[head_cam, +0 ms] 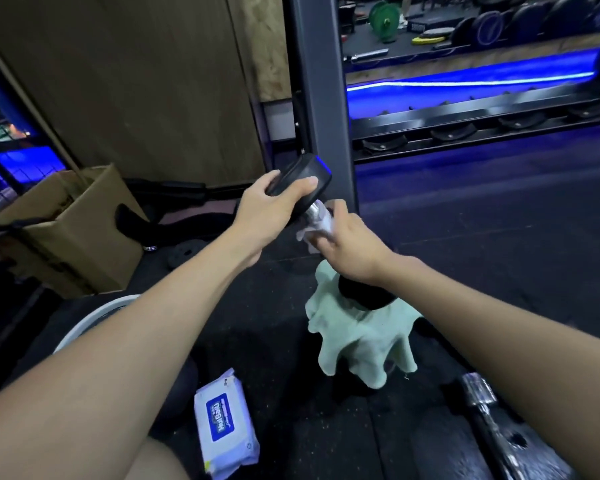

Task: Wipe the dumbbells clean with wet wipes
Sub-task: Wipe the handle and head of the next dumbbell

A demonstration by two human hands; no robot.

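Hands on the dumbbell [303, 199], wiping its handle.

Left hand [264, 216] grips the upper head, I reckon to hold the bar upright and steady; the lower head stands on a green cloth [357, 337] under my right wrist. Right hand [347, 242] curls around the handle with a wipe [321, 225] pressed against it. Wipe pack [224, 424] lies beneath my left forearm.

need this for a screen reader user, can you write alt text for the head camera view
A person's left hand grips the upper black head of a dumbbell standing on end, while the right hand wraps a white wet wipe around its metal handle. The lower head rests on a pale green cloth on the dark gym floor, with a wet wipes pack nearby.
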